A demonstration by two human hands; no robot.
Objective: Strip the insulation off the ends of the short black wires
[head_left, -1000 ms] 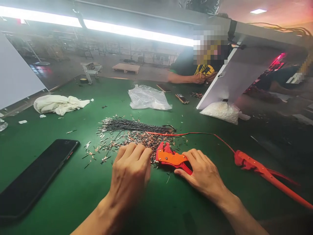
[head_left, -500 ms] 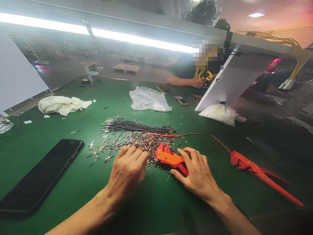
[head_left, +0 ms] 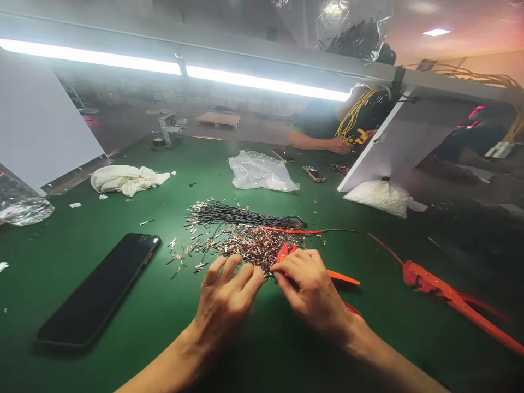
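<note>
Left hand point(head_left: 223, 305) palm down, fingers point(head_left: 245, 275) spread loose, tips touching the near edge of the wire scraps point(head_left: 249, 245) on the green bench point(head_left: 123, 327). Right hand point(head_left: 313, 289) over the orange wire stripper point(head_left: 327, 275), fingertips pinched near its red head; actual grip unclear. Black phone point(head_left: 102, 286) well apart, left.

A loose heap of short stripped wire pieces point(head_left: 249, 248), copper ends glinting, lies on the green table just beyond the fingertips. An orange-and-red wire stripper point(head_left: 327, 275) lies flat at the heap's right edge, its red head partly hidden, its handles spread and pointing right.
</note>
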